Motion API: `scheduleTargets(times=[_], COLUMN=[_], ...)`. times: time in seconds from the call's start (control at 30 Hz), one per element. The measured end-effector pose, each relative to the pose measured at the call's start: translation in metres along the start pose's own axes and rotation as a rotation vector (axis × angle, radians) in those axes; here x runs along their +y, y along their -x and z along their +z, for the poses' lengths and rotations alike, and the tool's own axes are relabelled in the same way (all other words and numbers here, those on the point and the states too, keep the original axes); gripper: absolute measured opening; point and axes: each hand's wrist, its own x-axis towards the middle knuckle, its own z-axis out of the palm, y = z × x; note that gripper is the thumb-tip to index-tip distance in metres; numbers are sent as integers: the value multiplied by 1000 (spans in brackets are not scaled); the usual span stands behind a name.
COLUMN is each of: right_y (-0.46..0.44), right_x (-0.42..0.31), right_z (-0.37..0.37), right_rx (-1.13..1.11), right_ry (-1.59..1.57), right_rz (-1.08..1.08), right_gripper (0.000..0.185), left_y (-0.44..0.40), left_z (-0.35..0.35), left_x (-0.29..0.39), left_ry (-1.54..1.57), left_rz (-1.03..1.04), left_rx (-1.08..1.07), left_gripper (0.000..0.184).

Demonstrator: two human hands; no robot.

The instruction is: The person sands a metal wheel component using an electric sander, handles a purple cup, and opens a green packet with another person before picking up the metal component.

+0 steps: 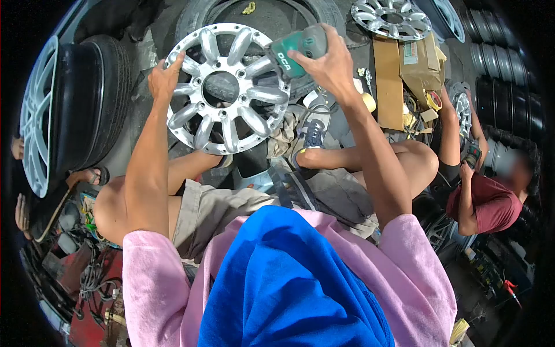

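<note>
A silver alloy wheel face point(250, 94) with thick spokes, a round centre hole and small holes along its edge stands tilted in front of me. My left hand point(166, 76) grips its left edge, the thumb lying on the front. My right hand point(332, 62) is wrapped round a green and grey power tool point(293, 51) marked DCA. The tool's dark end is at the wheel's upper right edge; whether it touches the metal I cannot tell. Its exact kind is not clear.
A tyre point(332, 14) lies behind the wheel. To the right are an open cardboard box point(388, 87) and another silver wheel point(393, 20). A large tyre with rim point(101, 98) stands left. A person in a red shirt point(483, 202) works at far right with a power tool.
</note>
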Motion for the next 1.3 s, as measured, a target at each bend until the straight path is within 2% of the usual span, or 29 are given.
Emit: scheduleTargets(times=[0.13, 0.23, 0.3, 0.33, 0.57, 0.7, 0.83, 0.9, 0.97, 1.03, 1.07, 1.1, 1.2, 1.3], right_y=[12, 42, 58, 57, -23, -37, -58, -78, -91, -94, -93, -93, -92, -100], right_x=[2, 21, 20, 18, 6, -3, -3, -14, -22, -52, -62, -68, -75, -71], right_z=[3, -2, -5, 0, 9, 11, 24, 24, 34, 35, 38, 41, 52, 61], right_rx=[42, 23, 46, 90, -7, -8, 24, -36, -24, -25, -6, -7, 38, 35], right_ry=[-38, -63, -5, -86, -32, 36, 63, 76, 124, 106, 52, 52, -14, -89], right_rz=[46, 136, 174, 168, 163, 27, 17, 33, -24, -93, -113, -118, -321, -279], right_gripper=[88, 93, 97, 91, 96, 101, 97, 103, 96, 79, 76, 76, 78, 78], left_y=[4, 4, 2, 2, 4, 0, -1, 1, 2, 3, 3, 3, -1, 0], left_z=[-5, -4, 0, 1, -8, -4, 0, 0, -5, -7, -7, -7, -8, -9], left_x=[5, 2, 0, 0, 6, 4, 0, 2, 8, 10, 11, 11, 13, 15], left_ry=[-12, 10, 15, -1, 0, -1, 12, 10, 18, 2, 3, -15, -36, -40], left_rz=[-7, 23, 37, 12, -28, -35, -42, -30, -51, -66, -70, -56, -41, -24], left_rx=[27, -17, 36, 33, -47, -30, -42, -21, -41, -64, -63, -66, -76, -81], left_gripper=[107, 105, 103, 103, 107, 109, 110, 110, 110, 108, 108, 108, 107, 107])
